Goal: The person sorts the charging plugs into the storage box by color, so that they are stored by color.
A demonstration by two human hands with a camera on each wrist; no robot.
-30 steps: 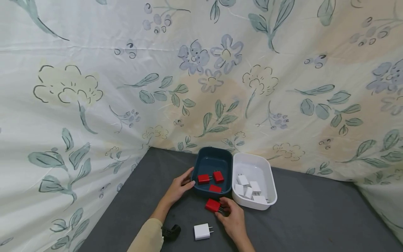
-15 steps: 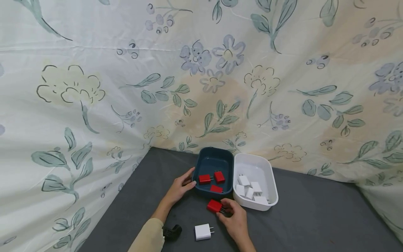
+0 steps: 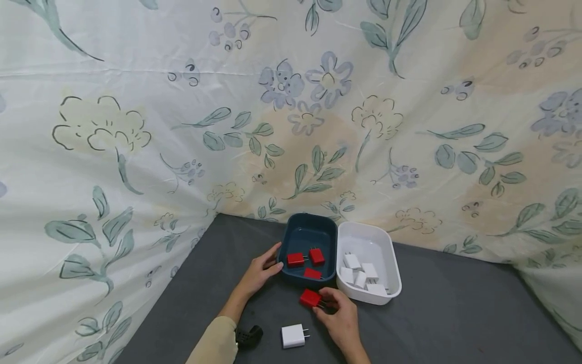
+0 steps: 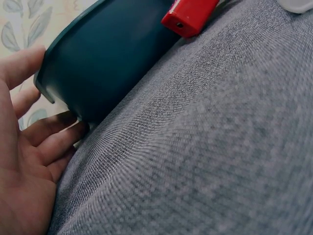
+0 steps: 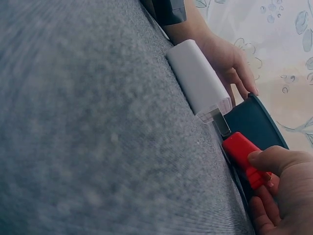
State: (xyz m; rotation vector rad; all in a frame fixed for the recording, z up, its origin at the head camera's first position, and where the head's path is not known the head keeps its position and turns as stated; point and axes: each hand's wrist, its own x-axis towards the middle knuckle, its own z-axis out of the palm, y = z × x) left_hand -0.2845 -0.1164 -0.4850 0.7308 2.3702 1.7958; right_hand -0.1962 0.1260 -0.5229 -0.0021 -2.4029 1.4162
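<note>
Thumb and fingers of my left hand (image 3: 255,274) hold the left side of a dark blue bin (image 3: 305,235), with the thumb at its rim. In the left wrist view the other fingers reach low along the bin's wall (image 4: 105,54). Just in front of this bin, my right hand (image 3: 341,317) pinches a red charger plug (image 3: 309,298) by its prong end. The right wrist view shows the thumb on the red plug (image 5: 242,149), close over the cloth. Three red plugs (image 3: 295,259) lie inside the blue bin. A white charger plug (image 3: 292,336) lies on the dark cloth nearer me.
A white bin (image 3: 374,240) stands against the blue bin's right side, holding several white plugs (image 3: 369,271). A black strapped device (image 3: 248,336) sits at my left wrist. Floral fabric (image 3: 309,167) hangs behind the grey table cloth (image 3: 454,308).
</note>
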